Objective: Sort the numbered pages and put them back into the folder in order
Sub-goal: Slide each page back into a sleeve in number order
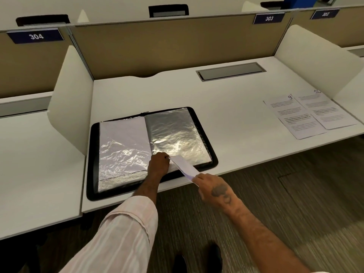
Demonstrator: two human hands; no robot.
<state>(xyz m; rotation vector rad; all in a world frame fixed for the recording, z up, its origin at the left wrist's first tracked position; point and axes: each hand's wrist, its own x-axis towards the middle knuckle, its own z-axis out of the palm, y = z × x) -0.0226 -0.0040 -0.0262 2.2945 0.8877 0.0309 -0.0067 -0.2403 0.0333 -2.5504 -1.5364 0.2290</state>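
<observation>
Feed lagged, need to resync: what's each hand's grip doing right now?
Left hand: fingers curled at a sleeve edge of the folder; what it holds cannot be told.
Right hand: pinching the page.

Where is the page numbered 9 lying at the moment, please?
In the head view, page 9 lies flat on the right side of the desk, right beside page 10 and well to the right of the open folder.

Single wide-angle head cam over the bench's near edge, facing forward and down. Close in: left hand, right hand at bottom centre, partition along the far edge.
</observation>
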